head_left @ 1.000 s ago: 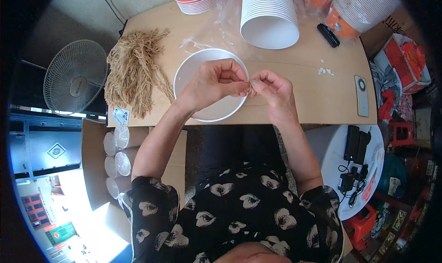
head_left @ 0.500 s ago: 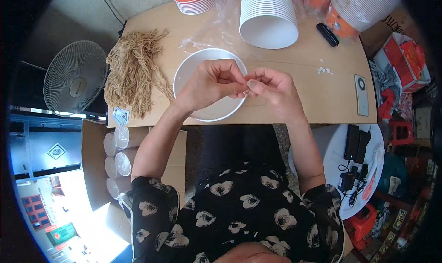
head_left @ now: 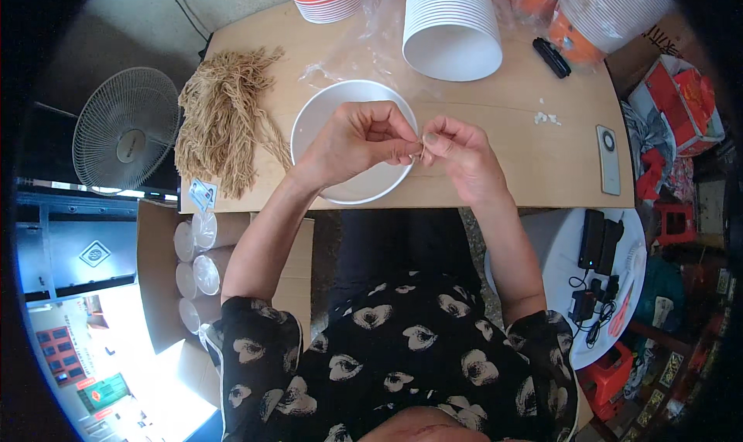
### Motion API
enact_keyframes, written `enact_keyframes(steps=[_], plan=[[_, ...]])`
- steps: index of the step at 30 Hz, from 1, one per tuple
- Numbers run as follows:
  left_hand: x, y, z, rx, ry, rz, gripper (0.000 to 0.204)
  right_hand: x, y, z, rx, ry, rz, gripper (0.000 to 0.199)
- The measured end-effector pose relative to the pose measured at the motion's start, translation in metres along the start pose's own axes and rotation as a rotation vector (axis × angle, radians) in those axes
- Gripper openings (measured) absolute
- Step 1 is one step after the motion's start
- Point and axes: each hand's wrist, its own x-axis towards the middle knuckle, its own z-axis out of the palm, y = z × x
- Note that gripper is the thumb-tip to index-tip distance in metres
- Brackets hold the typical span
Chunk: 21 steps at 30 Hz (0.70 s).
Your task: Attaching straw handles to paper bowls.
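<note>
Above the white paper bowl (head_left: 352, 144): both hands pinching one tan fibre strand (head_left: 419, 145).
We keep left hand (head_left: 357, 138) and right hand (head_left: 458, 154) fingertips closed tight, close together, strand taut over the bowl; the strand's length and the grip are hard to make out; fibre bundle (head_left: 224, 128) lies left.

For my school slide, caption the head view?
Two hands pinch a thin strand over a white bowl.
</note>
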Motion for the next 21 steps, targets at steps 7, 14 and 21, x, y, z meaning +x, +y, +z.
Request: enact_keyframes(steps=[7,14,21], plan=[[0.0,0.002,0.001,-0.074,-0.042,-0.072,0.018,0.001,0.008,-0.002,0.269,0.003,0.078,0.012],[-0.001,0.002,-0.001,-0.107,-0.09,-0.052,0.022,0.003,0.013,-0.004,0.442,-0.063,0.136,0.016],[0.002,0.0,0.0,-0.105,-0.085,-0.052,0.019,-0.007,0.003,0.013,0.148,0.145,-0.042,0.014]])
